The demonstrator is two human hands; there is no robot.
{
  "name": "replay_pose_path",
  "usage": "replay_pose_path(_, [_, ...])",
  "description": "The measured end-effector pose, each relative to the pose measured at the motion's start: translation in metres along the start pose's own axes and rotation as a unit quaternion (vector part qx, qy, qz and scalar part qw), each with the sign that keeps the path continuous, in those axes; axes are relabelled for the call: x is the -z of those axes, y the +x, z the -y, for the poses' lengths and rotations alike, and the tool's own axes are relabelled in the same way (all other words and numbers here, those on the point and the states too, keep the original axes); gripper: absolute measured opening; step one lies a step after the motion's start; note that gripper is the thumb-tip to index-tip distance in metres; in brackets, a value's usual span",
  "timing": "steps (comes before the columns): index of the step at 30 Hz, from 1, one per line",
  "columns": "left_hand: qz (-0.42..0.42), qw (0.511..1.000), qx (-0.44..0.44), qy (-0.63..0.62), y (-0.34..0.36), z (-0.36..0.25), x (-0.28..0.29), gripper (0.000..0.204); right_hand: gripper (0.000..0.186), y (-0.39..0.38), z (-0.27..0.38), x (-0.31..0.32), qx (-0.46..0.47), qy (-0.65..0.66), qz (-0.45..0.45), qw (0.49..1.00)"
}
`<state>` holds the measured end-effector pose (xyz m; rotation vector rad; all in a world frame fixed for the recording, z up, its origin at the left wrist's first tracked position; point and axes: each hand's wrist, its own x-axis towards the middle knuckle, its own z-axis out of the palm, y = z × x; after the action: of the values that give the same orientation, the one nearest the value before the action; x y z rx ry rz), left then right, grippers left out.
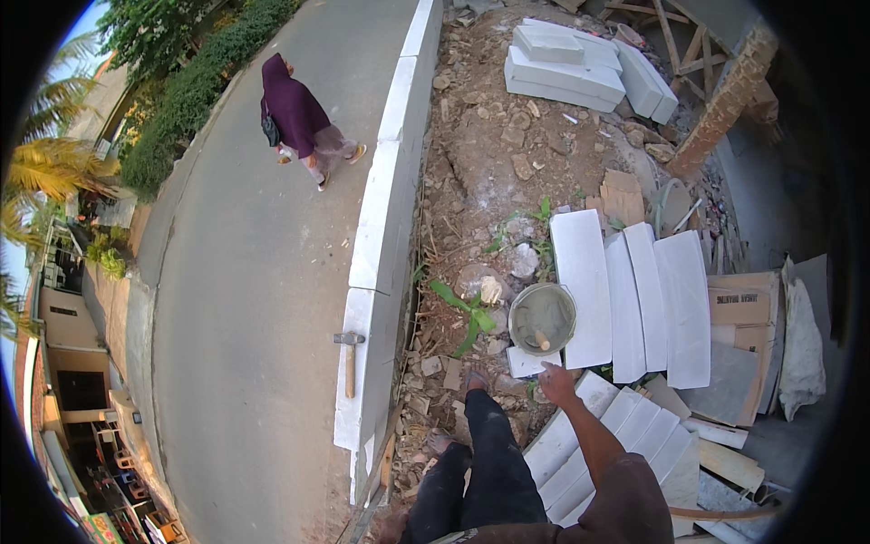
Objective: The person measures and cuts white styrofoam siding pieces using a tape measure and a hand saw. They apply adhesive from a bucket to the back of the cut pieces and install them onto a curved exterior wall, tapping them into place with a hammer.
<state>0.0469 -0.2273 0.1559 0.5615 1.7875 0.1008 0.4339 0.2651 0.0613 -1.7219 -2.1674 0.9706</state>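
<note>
My right hand is just below a bucket of grey mortar with a wooden-handled tool in it, near a small white block. Its fingers look loosely extended, with nothing visibly held. My left hand is only partly visible at the lower edge, left of my legs, and its fingers cannot be made out. A hammer with a wooden handle lies on top of a low white block wall, left of my feet.
White blocks lie at right, below and farther up. Rubble and soil border the wall. A wooden post, boards and cardboard stand at right. A person in purple walks on the road.
</note>
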Motion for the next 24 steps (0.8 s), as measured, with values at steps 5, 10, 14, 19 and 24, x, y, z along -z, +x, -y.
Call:
replay_pose_path(5, [0.009, 0.974, -0.226, -0.027, 0.031, 0.066, 0.028, 0.043, 0.030, -0.131, 0.044, -0.002, 0.117, -0.084, 0.266, 0.953])
replay_pose_path(10, [0.063, 0.970, -0.220, -0.079, 0.035, 0.070, 0.054, 0.041, 0.025, -0.243, 0.070, -0.020, -0.060, 0.076, 0.278, 0.956])
replay_pose_path(14, [0.004, 0.975, -0.216, -0.046, 0.027, 0.078, 0.071, 0.039, 0.025, -0.279, 0.113, 0.010, -0.110, 0.163, 0.379, 0.904])
replay_pose_path(19, [-0.052, 0.968, -0.242, -0.050, 0.035, 0.033, 0.108, 0.036, 0.035, -0.307, 0.084, 0.026, -0.247, 0.328, 0.464, 0.785])
replay_pose_path(24, [-0.081, 0.991, -0.109, -0.004, 0.020, -0.089, 0.132, 0.039, 0.049, -0.309, 0.168, 0.160, -0.360, 0.374, 0.532, 0.669])
